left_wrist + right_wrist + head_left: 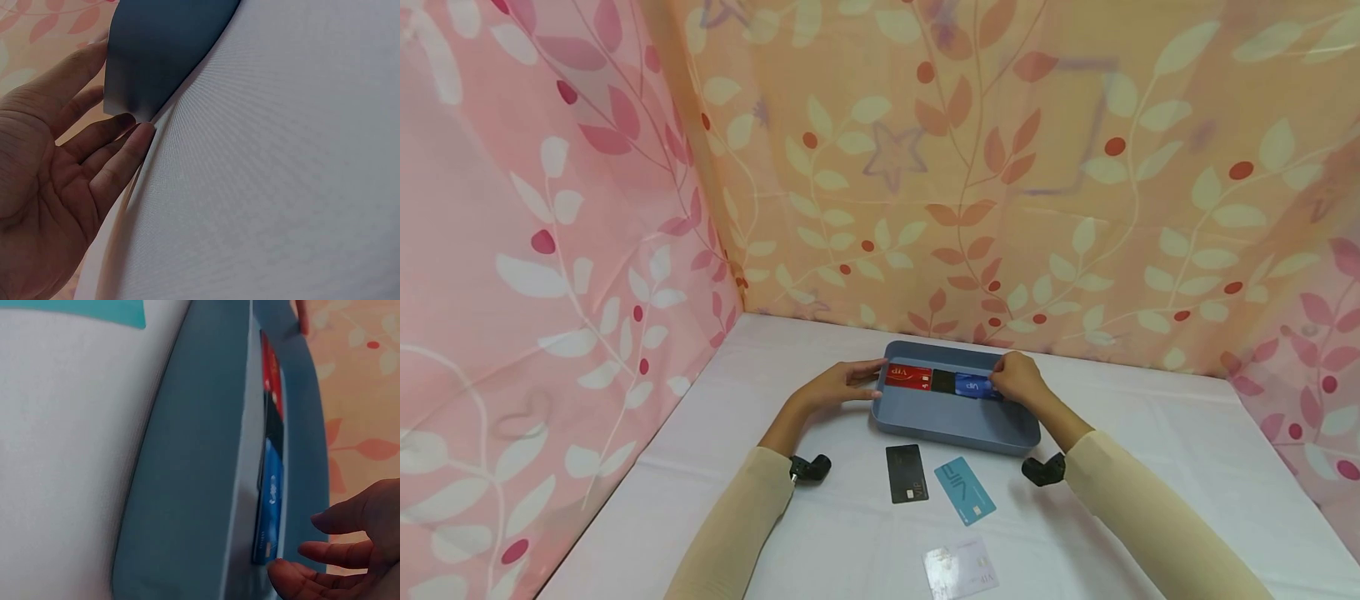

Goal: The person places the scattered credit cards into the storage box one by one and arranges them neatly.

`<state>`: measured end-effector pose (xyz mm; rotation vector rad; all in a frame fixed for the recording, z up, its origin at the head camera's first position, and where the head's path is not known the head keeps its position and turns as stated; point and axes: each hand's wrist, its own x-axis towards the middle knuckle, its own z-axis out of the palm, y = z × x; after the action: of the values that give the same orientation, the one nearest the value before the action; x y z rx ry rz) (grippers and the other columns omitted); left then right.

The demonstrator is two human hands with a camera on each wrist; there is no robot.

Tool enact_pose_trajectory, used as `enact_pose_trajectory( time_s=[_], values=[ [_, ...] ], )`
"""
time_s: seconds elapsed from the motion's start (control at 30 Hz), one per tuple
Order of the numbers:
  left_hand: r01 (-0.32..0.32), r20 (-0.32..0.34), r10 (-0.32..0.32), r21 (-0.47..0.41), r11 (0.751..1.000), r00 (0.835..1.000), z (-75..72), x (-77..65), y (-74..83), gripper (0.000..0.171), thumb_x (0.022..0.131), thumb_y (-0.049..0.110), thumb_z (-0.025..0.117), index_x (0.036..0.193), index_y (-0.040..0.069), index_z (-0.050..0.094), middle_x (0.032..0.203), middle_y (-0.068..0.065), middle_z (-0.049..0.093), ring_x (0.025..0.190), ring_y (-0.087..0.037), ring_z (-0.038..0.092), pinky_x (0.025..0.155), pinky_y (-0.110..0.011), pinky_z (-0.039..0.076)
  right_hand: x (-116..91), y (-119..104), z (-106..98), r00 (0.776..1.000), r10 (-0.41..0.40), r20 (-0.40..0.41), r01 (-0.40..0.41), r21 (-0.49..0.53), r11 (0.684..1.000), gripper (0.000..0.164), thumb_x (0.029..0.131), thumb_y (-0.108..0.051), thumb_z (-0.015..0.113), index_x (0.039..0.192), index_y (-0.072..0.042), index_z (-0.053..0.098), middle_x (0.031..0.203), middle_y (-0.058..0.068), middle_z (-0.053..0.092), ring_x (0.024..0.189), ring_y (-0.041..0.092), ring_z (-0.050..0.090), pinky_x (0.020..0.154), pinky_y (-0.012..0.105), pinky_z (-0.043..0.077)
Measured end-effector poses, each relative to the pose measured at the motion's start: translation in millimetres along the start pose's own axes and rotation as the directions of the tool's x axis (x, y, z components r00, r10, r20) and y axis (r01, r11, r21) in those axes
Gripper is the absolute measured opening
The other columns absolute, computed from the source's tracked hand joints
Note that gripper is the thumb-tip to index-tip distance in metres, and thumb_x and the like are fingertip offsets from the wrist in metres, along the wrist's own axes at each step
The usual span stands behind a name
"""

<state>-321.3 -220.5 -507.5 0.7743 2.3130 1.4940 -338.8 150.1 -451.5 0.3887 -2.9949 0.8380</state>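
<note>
A shallow blue-grey tray (955, 418) sits on the white cloth. Inside it, a red card (907, 377), a black card (943, 382) and a blue card (972, 386) lie in a row, with the black one partly covered. My left hand (838, 385) touches the tray's left end, its fingers fairly straight against the wall in the left wrist view. Over the right end reaches my right hand (1018, 379). In the right wrist view its fingers are spread and loosely bent, one fingertip beside the end of the blue card, with nothing gripped.
In front of the tray lie another black card (907, 473), a teal card (965, 490) and a pale, glossy card (960, 569). Behind the tray hangs a leaf-patterned curtain (925, 275). A dark wrist device (811, 468) is on the left wrist, another (1043, 470) on the right.
</note>
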Motion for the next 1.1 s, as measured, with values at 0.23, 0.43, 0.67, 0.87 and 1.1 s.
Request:
enact_pose_trajectory(
  time_s=[0.23,0.43,0.67,0.87,1.1],
  values=[
    [0.009,0.0,-0.009,-0.009,1.0,1.0,-0.1,-1.2,0.8,0.076,0.093,0.017,0.076,0.157,0.006,0.038,0.16,-0.011,0.039,0.146,-0.024,0.04,0.118,-0.041,0.033,-9.5,-11.2,-9.8,1.0,-0.007,0.016,0.007,0.028,1.0,0.027,0.095,-0.015,0.065,0.101,0.009,0.073,0.092,0.019,0.073,0.081,0.03,0.066,0.072,0.044,0.059],
    [0.008,-0.007,-0.008,0.0,1.0,1.0,0.1,-1.6,0.6,0.075,0.093,0.016,0.076,0.157,0.008,0.038,0.159,-0.009,0.041,0.146,-0.025,0.04,0.118,-0.043,0.033,-23.4,-21.3,-17.9,0.999,-0.036,0.008,0.035,0.062,0.997,0.028,0.096,-0.018,0.065,0.105,0.008,0.072,0.098,0.021,0.073,0.087,0.033,0.068,0.076,0.046,0.06],
    [0.011,-0.004,-0.011,0.01,1.0,1.0,-1.0,-0.2,1.4,0.076,0.092,0.017,0.077,0.157,0.008,0.038,0.159,-0.008,0.041,0.145,-0.023,0.041,0.118,-0.04,0.035,-47.0,-32.9,-25.8,0.996,-0.088,0.008,0.087,0.108,0.99,0.026,0.098,-0.021,0.066,0.106,0.003,0.073,0.095,0.014,0.072,0.077,0.023,0.063,0.062,0.033,0.055],
    [0.008,-0.004,-0.008,0.016,1.0,1.0,-1.6,0.5,-0.1,0.076,0.092,0.018,0.077,0.157,0.007,0.038,0.159,-0.01,0.041,0.145,-0.023,0.041,0.117,-0.04,0.035,-67.4,-46.0,-30.2,0.997,-0.077,0.018,0.073,0.153,0.986,0.027,0.099,-0.025,0.066,0.109,-0.001,0.072,0.1,0.011,0.072,0.083,0.022,0.064,0.068,0.034,0.058],
    [0.007,-0.003,-0.007,0.016,1.0,1.0,-0.3,0.2,-0.4,0.076,0.093,0.017,0.076,0.157,0.007,0.037,0.16,-0.012,0.039,0.146,-0.023,0.04,0.118,-0.041,0.033,-90.3,-53.7,-29.1,0.996,-0.088,0.003,0.086,0.188,0.978,0.024,0.098,-0.024,0.068,0.11,-0.003,0.073,0.1,0.008,0.074,0.078,0.019,0.063,0.066,0.03,0.055]
  ],
)
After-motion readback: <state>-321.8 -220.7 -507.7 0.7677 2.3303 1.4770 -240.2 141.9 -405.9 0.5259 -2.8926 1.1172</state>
